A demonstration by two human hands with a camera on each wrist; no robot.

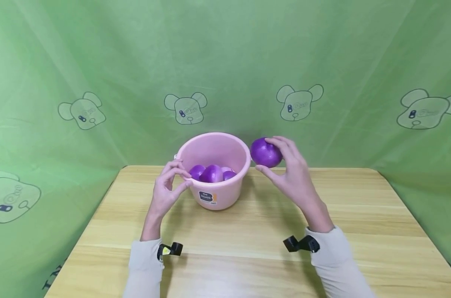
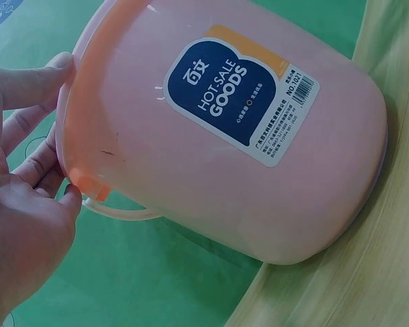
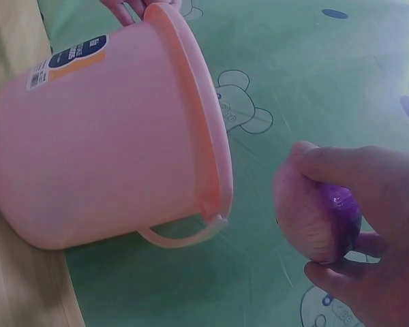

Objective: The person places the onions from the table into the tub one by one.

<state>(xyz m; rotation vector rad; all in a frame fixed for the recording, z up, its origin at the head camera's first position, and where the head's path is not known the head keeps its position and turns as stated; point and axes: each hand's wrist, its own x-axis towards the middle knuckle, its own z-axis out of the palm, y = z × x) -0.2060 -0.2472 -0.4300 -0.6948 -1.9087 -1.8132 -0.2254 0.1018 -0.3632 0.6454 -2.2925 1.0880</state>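
A pink bucket (image 1: 218, 195) with a label on its front stands upright on the wooden table. Inside lie several glossy purple onions (image 1: 212, 174), partly hidden by the front wall. With thumb and fingers my left hand (image 1: 166, 188) grips the rim at the bucket's left; the left wrist view shows those fingertips (image 2: 65, 65) on the edge. To the right of the bucket, my right hand (image 1: 294, 174) holds another purple onion (image 1: 265, 153) between thumb and fingers. This onion is raised to about rim height, and its paler side (image 3: 303, 214) faces the right wrist camera.
The light wooden table (image 1: 225, 256) reaches back to a green curtain (image 1: 240, 54) printed with bear heads. A pale handle (image 3: 184, 238) hangs on the bucket's far side. Both wrists carry small black cameras (image 1: 177, 248) over light sleeves.
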